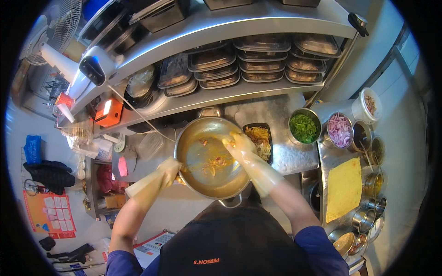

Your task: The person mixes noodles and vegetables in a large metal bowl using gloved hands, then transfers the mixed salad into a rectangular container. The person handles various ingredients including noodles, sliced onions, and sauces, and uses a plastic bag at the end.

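A large round metal pan [203, 176] with two loop handles sits before me, a few noodle and onion scraps and an oily sauce on its bottom. My left hand [171, 171], in a pale translucent glove, grips the pan's left rim. My right hand [239, 145], gloved likewise, is over the pan's right side with its fingers bent around some food, seemingly noodles. Just right of that hand stands a black plastic container [271, 138] holding noodles; the right forearm and hand partly cover it.
Metal containers of chopped green herbs [304, 127] and sliced red onion [339, 130] stand at the right, near a yellow cloth [343, 189] and sauce pots. Lidded food containers [264, 65] are stacked on the shelf [221, 95] ahead. A clear plastic lid [150, 145] lies left of the pan.
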The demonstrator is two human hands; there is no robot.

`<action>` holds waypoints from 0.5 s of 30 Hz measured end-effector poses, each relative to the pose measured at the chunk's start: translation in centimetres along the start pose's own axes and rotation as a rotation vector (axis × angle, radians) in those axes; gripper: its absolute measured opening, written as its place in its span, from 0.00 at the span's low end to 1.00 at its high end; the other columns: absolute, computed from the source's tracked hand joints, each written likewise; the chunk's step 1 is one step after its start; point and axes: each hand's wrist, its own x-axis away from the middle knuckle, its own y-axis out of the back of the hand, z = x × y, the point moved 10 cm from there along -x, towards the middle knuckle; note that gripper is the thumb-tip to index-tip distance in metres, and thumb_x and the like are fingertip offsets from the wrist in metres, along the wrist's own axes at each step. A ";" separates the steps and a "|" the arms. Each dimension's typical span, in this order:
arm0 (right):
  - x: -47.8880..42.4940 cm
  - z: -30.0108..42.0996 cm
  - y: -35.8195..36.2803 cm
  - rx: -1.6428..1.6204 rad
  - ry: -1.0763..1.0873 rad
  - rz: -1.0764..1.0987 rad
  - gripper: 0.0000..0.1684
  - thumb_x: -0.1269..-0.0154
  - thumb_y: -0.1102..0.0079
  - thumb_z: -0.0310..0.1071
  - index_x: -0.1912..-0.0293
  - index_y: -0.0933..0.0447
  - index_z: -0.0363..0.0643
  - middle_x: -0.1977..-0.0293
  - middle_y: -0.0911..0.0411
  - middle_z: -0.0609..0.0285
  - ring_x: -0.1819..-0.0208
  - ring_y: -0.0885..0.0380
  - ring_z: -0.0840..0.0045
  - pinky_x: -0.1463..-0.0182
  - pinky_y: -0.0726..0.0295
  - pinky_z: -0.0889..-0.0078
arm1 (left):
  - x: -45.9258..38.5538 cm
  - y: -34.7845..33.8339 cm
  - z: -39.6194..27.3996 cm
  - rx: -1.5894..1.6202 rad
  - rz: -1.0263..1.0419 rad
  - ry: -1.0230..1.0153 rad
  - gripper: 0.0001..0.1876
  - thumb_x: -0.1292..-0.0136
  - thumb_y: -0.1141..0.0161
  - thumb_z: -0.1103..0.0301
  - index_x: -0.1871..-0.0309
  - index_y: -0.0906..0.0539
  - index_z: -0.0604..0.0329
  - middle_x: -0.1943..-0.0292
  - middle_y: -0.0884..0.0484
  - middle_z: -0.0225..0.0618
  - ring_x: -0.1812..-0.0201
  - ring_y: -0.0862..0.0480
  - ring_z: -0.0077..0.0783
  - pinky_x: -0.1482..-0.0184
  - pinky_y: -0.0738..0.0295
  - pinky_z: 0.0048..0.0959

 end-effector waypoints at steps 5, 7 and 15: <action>-1.3 7.9 -5.8 -0.171 0.107 0.219 0.46 0.31 0.36 0.67 0.27 0.28 0.45 0.32 0.23 0.44 0.30 0.25 0.52 0.28 0.25 0.53 | 1.6 -1.7 -4.2 0.025 0.055 -0.085 0.10 0.41 0.36 0.75 0.63 0.10 0.76 0.70 0.09 0.51 0.73 0.08 0.38 0.70 0.15 0.32; 2.0 12.1 -8.1 -0.126 0.749 -0.125 0.19 0.33 0.33 0.49 0.47 0.15 0.52 0.46 0.19 0.52 0.42 0.19 0.54 0.33 0.21 0.53 | -0.4 -0.7 -3.2 0.089 0.011 -0.046 0.10 0.42 0.36 0.77 0.63 0.10 0.78 0.71 0.10 0.52 0.75 0.09 0.40 0.72 0.16 0.33; -0.4 4.8 -5.5 0.281 0.692 0.055 0.16 0.31 0.41 0.28 0.46 0.15 0.49 0.58 0.15 0.57 0.48 0.16 0.61 0.37 0.18 0.58 | -0.4 0.0 -0.2 0.326 0.084 -0.034 0.10 0.42 0.37 0.77 0.63 0.10 0.76 0.72 0.11 0.52 0.77 0.11 0.41 0.72 0.18 0.35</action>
